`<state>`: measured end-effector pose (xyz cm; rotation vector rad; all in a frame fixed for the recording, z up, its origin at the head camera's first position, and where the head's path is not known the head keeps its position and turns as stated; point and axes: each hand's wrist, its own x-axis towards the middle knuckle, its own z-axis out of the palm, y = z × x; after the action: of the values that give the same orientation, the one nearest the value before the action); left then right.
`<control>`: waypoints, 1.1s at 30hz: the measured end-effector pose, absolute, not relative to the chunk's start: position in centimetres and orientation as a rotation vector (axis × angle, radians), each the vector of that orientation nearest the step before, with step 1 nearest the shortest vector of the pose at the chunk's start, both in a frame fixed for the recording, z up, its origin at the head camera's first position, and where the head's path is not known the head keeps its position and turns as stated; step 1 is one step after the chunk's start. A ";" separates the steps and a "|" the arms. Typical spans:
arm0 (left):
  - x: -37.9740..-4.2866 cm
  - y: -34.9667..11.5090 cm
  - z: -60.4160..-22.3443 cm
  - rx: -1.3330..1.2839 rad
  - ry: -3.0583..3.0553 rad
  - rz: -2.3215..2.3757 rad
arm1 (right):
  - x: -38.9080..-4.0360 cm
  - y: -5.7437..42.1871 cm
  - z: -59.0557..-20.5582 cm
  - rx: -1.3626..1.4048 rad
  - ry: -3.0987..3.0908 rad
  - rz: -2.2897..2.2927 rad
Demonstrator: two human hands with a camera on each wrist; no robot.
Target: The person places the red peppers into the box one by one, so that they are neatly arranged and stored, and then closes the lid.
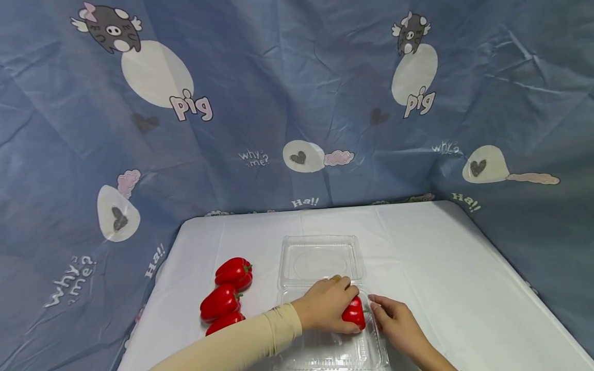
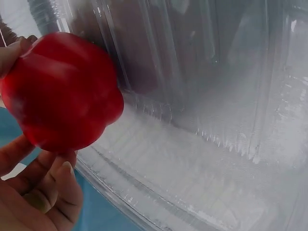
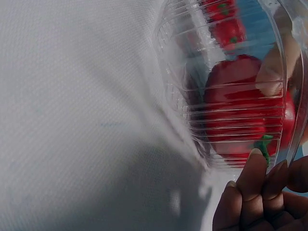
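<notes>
My left hand [image 1: 326, 306] grips a red bell pepper [image 1: 355, 314] over the base of a clear plastic clamshell container [image 1: 325, 355], near its right wall. In the left wrist view the fingers and thumb hold the pepper [image 2: 65, 94] from opposite sides, its lobed end showing. At the container's right edge, my right hand [image 1: 400, 325] pinches the rim. The right wrist view shows the fingers [image 3: 252, 175] against the outside of the clear wall, with the held pepper and its green stem visible through the plastic. The container's lid [image 1: 320, 260] lies folded back, away from me.
Left of the container, three more red bell peppers [image 1: 233, 273] lie in a row on the white table cover [image 1: 431, 263]; my left sleeve [image 1: 246, 340] partly hides the nearest one. Behind the table hangs a blue printed cloth [image 1: 260, 98], which also runs along both sides.
</notes>
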<state>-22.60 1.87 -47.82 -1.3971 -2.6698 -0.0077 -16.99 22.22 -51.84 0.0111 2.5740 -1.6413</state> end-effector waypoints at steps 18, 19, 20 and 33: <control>-22.7 0.1 -47.3 -1.407 -2.680 -0.108 | -16.9 21.9 -51.6 0.085 2.558 -1.648; -22.7 0.0 -47.3 -1.403 -2.688 -0.119 | -16.9 21.9 -51.6 0.089 2.561 -1.647; -22.7 -0.2 -47.2 -1.397 -2.698 -0.132 | -16.9 21.9 -51.6 0.091 2.563 -1.648; -23.1 -4.5 -45.1 -1.270 -2.811 -0.363 | -17.0 21.9 -51.8 0.152 2.567 -1.628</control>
<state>-23.14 -4.48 -45.09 -1.2698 -2.8105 -0.3634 -16.99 21.85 -51.78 0.1520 2.5668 -1.6278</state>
